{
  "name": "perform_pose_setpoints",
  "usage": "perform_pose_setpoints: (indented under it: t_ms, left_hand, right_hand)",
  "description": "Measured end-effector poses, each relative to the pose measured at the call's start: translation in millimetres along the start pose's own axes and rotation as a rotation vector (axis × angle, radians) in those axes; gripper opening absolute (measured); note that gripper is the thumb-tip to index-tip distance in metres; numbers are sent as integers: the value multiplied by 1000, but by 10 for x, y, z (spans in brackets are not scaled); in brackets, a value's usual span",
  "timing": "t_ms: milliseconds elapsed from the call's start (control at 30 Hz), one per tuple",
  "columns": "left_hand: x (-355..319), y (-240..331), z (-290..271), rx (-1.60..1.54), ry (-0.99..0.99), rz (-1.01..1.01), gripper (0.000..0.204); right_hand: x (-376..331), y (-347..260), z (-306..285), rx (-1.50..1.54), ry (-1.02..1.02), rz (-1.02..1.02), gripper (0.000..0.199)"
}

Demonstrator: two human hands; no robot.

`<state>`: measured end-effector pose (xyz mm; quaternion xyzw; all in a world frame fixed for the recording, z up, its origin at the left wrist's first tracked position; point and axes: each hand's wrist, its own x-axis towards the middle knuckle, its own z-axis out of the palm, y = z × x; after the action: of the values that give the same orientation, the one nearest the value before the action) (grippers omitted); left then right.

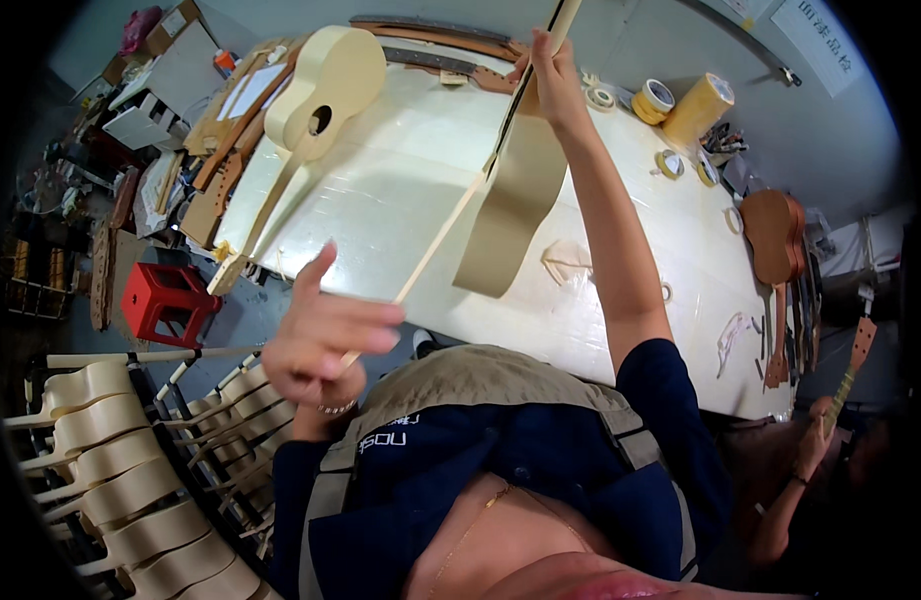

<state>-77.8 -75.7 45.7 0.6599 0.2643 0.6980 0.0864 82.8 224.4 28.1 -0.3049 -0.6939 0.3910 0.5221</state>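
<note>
The guitar [515, 195] is tilted over the table [410, 190], its side facing up. The right hand [555, 85] has its fingers closed round it near the neck. A thin stick [440, 235] runs from the guitar's dark edge down to the left hand [325, 335], whose blurred fingers are half open across it, thumb raised; how firmly they grip, I cannot tell. Left lies another guitar; right, tape rolls [652, 100]; beyond the table's left edge, a red stool [168, 303]
</note>
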Motion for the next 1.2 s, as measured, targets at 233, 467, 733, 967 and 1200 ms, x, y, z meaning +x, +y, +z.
perform_pose_setpoints:
  t_ms: [233, 467, 733, 967, 1200]
  left_hand:
    - [-789, -293, -537, -445, 729, -552, 11]
    - [-418, -414, -1908, -334, 972, -396, 14]
    - [-288, 1671, -5248, -391, 1097, -76, 28]
    - [-1089, 3390, -4637, 141, 1305, 438, 20]
    - [-815, 1449, -2181, 1219, 326, -1122, 20]
  right_hand:
    - [-107, -264, -332, 228, -251, 140, 49]
    - [-217, -203, -707, 409, -539, 85, 50]
    - [-50, -6, -700, 545, -768, 50, 49]
    - [87, 340, -694, 613, -662, 71, 59]
    - [-169, 106, -325, 160, -246, -147, 72]
